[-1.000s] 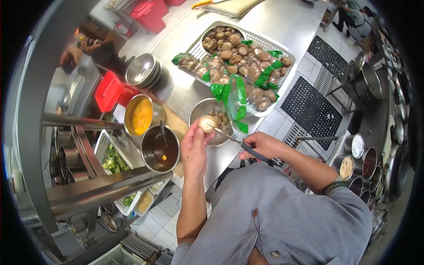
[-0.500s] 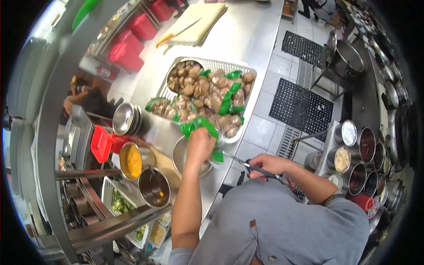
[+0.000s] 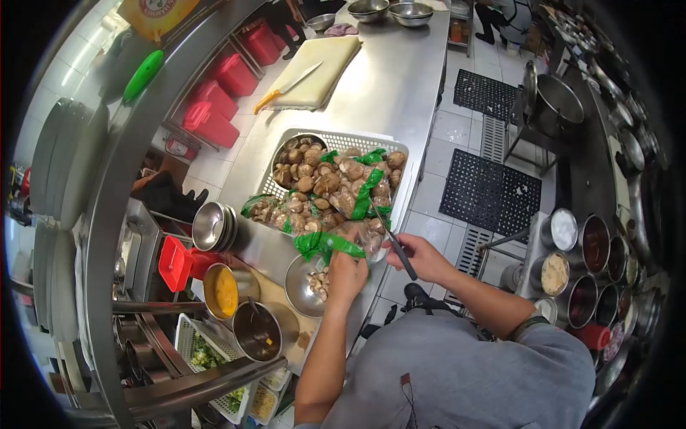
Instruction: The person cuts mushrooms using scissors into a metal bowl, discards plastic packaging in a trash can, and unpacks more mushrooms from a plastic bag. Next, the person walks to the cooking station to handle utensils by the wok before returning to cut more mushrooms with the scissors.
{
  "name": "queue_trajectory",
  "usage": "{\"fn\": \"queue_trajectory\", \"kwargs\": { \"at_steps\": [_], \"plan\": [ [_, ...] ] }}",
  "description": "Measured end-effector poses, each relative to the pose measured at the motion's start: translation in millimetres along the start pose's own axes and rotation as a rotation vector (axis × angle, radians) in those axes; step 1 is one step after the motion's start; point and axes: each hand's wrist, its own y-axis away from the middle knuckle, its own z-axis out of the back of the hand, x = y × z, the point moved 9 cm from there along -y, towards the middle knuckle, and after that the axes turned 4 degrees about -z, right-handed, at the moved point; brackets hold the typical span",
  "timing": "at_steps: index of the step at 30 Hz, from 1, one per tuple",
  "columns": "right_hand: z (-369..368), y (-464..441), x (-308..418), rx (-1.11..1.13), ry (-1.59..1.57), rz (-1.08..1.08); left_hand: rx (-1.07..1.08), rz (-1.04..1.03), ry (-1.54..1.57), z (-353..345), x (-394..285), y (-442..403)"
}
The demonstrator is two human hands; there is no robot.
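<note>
My left hand (image 3: 348, 275) is closed at the green-edged plastic bag (image 3: 329, 244), over the near edge of the white basket (image 3: 286, 139). What its fingertips pinch is hidden. My right hand (image 3: 416, 259) grips dark-handled scissors (image 3: 400, 252), whose blades point up toward the bags. Brown mushrooms (image 3: 325, 182) fill the basket, some in a round metal bowl, others in clear bags with green bands. Below the basket a steel bowl (image 3: 296, 286) holds cut mushroom pieces (image 3: 319, 284), just left of my left hand.
A knife (image 3: 289, 87) lies on a pale cutting board (image 3: 321, 61) at the back. Left stand stacked bowls (image 3: 209, 226), a pot of yellow liquid (image 3: 226, 292) and a pot of dark sauce (image 3: 251, 332). A steel rail (image 3: 193, 386) crosses the lower left. A person crouches at the far right.
The whole mushroom formerly in my left hand is no longer visible there. That hand moved up to the bag. The scissors moved away from it and now point upward. The view has shifted.
</note>
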Motion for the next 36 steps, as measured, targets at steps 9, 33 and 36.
{"fn": "queue_trajectory", "kwargs": {
  "at_steps": [9,33,36],
  "plan": [
    [-9.0,-24.1,-2.0,0.044,0.119,-0.021,0.081,-0.175,-0.049,5.7,-7.0,-20.1],
    [-48.1,27.8,36.6,0.169,0.38,0.042,-0.219,0.35,1.026,85.1,47.6,78.0],
    [-84.2,40.1,49.0,0.306,0.633,0.095,-0.268,0.335,1.03,95.7,62.5,105.9]
  ]
}}
